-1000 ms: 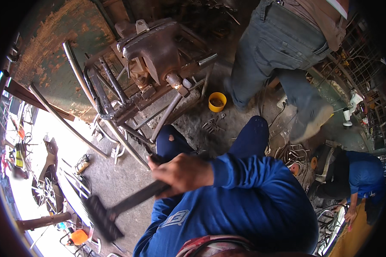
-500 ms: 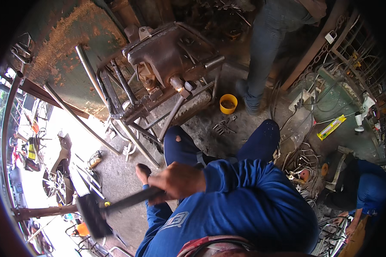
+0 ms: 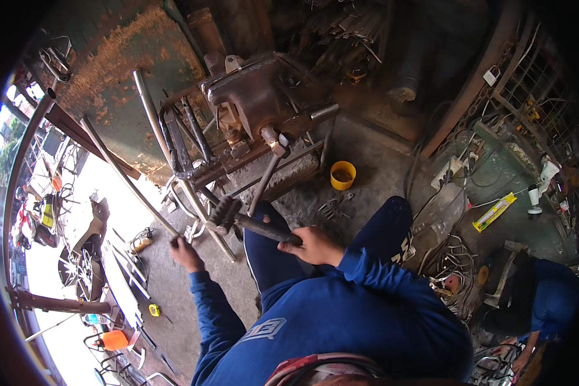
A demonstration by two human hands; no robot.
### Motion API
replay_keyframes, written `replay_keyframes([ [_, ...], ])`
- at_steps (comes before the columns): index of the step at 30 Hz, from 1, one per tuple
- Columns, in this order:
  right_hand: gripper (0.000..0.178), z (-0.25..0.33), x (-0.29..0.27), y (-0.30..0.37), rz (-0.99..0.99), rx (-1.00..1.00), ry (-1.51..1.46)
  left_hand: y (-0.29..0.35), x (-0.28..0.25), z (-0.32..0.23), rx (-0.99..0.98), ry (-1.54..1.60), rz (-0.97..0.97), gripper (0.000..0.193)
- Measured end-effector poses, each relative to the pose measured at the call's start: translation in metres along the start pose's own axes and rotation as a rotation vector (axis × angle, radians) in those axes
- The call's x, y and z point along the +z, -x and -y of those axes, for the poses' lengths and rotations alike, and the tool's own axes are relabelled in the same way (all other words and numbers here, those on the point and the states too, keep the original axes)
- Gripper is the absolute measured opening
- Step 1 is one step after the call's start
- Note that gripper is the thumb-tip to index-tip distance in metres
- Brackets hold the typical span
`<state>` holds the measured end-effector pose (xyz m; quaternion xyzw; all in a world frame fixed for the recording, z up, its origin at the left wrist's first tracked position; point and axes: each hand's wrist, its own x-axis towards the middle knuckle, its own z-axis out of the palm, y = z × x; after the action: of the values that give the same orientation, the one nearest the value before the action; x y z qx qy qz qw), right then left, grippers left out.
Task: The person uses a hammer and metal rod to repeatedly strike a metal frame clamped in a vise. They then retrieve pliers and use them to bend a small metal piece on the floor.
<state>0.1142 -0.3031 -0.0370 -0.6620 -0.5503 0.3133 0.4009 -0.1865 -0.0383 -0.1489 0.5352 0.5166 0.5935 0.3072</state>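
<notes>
Right hand [image 3: 318, 246] grips hammer [image 3: 256, 225]; left hand [image 3: 187, 255] at end of pipe [image 3: 128, 178], hold unclear; knees [image 3: 392, 217] wide apart.

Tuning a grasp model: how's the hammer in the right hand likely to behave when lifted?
The hammer is probably head-heavy: its bulky head sits on a slimmer handle. Likely stiff, as the handle looks straight. Gripped by the right hand well away from that head, it may dip head-first.
</notes>
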Motion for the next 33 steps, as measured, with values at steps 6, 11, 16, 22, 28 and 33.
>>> replay_keyframes([
  [6,0.049,0.116,0.001,-0.022,0.250,-0.526,-0.245,-0.104,0.043,-0.089,-0.240,0.296,0.363,0.033],
  [11,0.050,0.146,-0.008,-0.014,0.183,-0.941,-0.189,-0.039,0.120,-0.061,-0.050,0.076,0.658,0.050],
  [16,0.058,0.022,-0.022,-0.010,0.036,-0.125,0.192,-0.022,0.120,-0.051,0.164,-0.104,0.705,0.055],
  [22,0.035,-0.132,0.045,0.019,-0.140,0.694,-0.790,-0.036,0.102,-0.054,0.062,0.007,0.993,0.042],
  [28,0.021,-0.174,0.006,0.046,-0.328,0.856,-1.125,-0.019,0.114,-0.141,0.116,0.327,-0.152,0.017],
  [33,0.024,-0.215,0.011,0.039,-0.146,0.926,-1.209,-0.049,0.167,-0.302,0.753,-0.054,0.442,0.006],
])
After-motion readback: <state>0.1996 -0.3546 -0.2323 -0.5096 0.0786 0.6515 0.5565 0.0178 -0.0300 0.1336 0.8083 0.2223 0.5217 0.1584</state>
